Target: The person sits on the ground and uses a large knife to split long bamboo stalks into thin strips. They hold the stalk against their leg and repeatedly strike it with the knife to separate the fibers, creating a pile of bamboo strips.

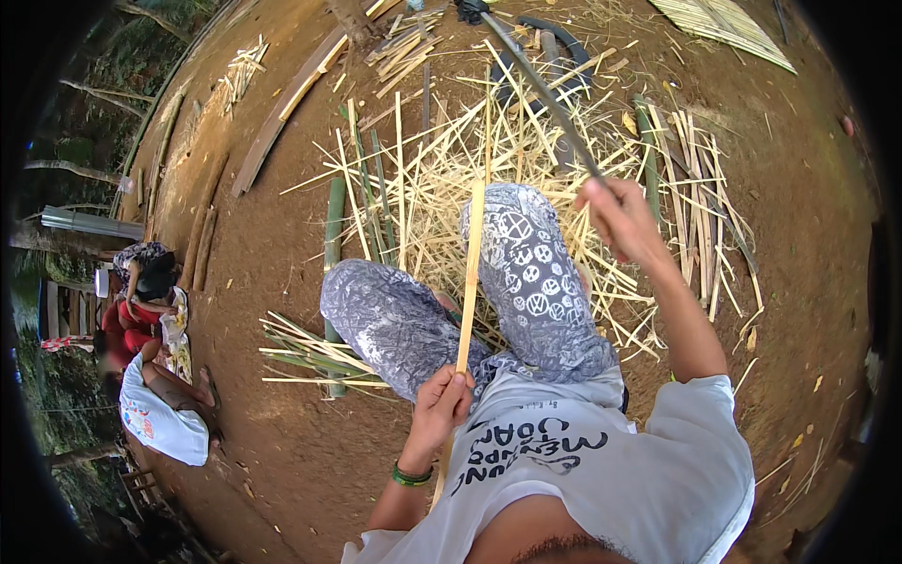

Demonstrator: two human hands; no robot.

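My left hand (443,402) is closed around the lower part of a pale bamboo strip (473,258), which stands up between my knees. A stretch of the strip also shows below the hand, beside my shirt. Raised beyond my right knee, my right hand (620,216) grips one end of a long, narrow grey blade (550,99). It slants up and to the left, apart from the strip, toward a black bundle (472,10); whether the two are joined I cannot tell. A heap of thin bamboo shavings (437,188) spreads over the ground around and beyond my legs.
Green bamboo poles (334,249) lie left of the heap, with split strips (315,352) nearby. More strips (695,188) lie at the right. A black rubber ring (573,56) and a long plank (282,113) are farther off. People (164,409) sit at the far left.
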